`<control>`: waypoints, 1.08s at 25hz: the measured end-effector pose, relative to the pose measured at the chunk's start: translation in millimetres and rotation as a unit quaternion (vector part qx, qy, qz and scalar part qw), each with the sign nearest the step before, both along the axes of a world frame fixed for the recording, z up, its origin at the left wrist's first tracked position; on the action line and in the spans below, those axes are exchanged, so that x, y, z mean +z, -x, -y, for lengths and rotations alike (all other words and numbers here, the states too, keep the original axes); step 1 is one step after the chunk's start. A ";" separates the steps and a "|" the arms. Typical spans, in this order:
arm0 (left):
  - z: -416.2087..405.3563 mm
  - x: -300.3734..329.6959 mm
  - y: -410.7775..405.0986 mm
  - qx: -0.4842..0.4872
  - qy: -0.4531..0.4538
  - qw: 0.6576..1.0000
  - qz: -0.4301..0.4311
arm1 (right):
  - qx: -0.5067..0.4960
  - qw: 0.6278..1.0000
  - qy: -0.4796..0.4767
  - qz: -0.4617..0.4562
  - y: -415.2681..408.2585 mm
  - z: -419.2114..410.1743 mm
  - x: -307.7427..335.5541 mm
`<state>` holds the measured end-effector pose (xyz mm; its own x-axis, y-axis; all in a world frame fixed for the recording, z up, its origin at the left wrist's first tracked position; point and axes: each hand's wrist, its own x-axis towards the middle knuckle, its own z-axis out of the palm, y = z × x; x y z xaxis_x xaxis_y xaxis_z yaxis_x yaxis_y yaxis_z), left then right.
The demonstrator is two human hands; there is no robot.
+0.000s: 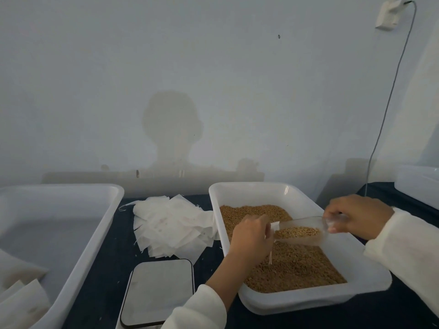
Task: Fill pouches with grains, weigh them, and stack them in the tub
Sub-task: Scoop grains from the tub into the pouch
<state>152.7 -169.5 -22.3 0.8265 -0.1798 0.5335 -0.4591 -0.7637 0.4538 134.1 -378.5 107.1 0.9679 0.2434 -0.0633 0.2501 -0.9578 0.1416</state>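
Brown grains [297, 264] fill a white tray [249, 193] on the right of the table. My right hand [356, 216] grips the handle of a clear plastic scoop [301, 230] that carries grains, its mouth pointing left. My left hand [251, 236] pinches a small white pouch [275, 226] at the scoop's mouth, above the grains; the hand hides most of the pouch, and thin strings hang below it. A heap of empty white pouches [171, 224] lies left of the tray. The scale [158, 290] sits at the front. The white tub [95, 236] on the left holds a few pouches [21, 298].
A dark cloth [109, 276] covers the table. Another white container [420, 186] stands at the far right edge. A grey cable [380, 129] hangs down the wall from a socket to the table's back right.
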 end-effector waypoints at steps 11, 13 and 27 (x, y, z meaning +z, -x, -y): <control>-2.7 0.1 -0.7 -0.013 0.021 0.998 -0.054 | 0.023 0.996 0.088 -0.018 -23.6 -13.5 15.7; -2.7 -0.5 -0.7 -0.016 0.020 0.998 -0.060 | 0.024 0.995 0.094 -0.017 -24.8 -12.8 15.9; -4.3 0.0 -0.4 -0.002 0.037 0.996 -0.084 | 0.006 1.000 0.015 -0.023 -14.9 -4.1 4.6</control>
<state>153.2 -165.2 -22.3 0.9041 -0.1488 0.4005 -0.3756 -0.7236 0.5791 149.1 -374.4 111.7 0.9609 0.2518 -0.1150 0.2680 -0.9503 0.1584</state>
